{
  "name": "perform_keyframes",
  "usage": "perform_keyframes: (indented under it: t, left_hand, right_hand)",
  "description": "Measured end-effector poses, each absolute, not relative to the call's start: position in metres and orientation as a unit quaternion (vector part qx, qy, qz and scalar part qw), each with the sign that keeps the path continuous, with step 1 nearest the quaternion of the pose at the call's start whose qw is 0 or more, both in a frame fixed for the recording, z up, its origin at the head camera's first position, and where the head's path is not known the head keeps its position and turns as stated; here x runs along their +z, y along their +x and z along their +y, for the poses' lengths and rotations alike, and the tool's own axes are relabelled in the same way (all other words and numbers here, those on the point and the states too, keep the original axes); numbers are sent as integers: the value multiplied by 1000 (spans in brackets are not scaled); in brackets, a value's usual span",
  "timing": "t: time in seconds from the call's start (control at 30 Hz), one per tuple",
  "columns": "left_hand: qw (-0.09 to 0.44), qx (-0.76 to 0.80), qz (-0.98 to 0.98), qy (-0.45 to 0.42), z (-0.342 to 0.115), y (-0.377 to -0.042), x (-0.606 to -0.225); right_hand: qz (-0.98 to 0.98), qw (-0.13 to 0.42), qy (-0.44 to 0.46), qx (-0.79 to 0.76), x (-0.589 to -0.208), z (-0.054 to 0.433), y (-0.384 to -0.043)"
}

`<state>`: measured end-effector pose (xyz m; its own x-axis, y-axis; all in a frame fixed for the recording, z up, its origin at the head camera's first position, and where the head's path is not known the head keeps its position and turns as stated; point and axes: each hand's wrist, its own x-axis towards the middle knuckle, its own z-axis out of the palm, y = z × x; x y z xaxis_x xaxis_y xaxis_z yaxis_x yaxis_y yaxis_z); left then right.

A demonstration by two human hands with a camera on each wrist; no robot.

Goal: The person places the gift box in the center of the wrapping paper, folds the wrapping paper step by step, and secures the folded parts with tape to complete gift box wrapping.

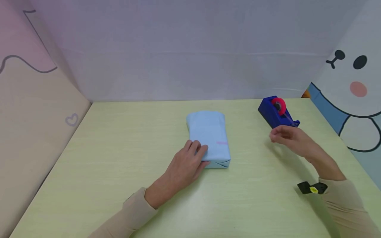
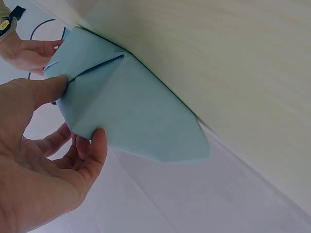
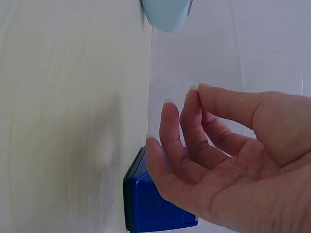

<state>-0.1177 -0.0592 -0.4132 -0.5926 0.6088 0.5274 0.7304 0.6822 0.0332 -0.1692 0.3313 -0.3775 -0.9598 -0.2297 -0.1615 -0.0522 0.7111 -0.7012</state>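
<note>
A flat package wrapped in light blue paper point(image 1: 206, 127) lies on the table, with a pink strip on its right side. My left hand point(image 1: 184, 167) grips its near left end. In the left wrist view the thumb point(image 2: 48, 90) presses the folded end of the package point(image 2: 131, 107), and the other fingers curl against another side. My right hand point(image 1: 294, 140) hovers just in front of a blue tape dispenser point(image 1: 268, 114) carrying a pink roll point(image 1: 279, 106). Its fingers are loosely bent, thumb tip near or touching the index fingertip; nothing shows between them point(image 3: 218, 165).
The pale wooden table point(image 1: 119, 148) ends at a plain light wall point(image 1: 178, 66) behind the package. Printed panels stand on both sides, the right one point(image 1: 357, 132) bearing a cartoon face. The right sleeve carries a black strap with a yellow spot point(image 1: 313, 189).
</note>
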Motion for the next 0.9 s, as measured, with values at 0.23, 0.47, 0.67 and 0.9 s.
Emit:
perform_keyframes:
  t: [0.23,0.47,0.67,0.9]
  left_hand:
    - [242,-128,-884,-378,-59,-118,-414]
    - [243,-126,-885,-378,-59,-118,-415]
    - [244,-124,-885,-378,-59,-118,-416]
    - [244,-126,-884,-378,-59,-118,-414]
  right_hand:
    - [919,93,-115,-366,-375,322,-166]
    - [915,73,-147,-370,-371,311,-160]
    - [913,86,-158,-367,-365,298,-156]
    - [913,79,-183,-355,-358,282,-149]
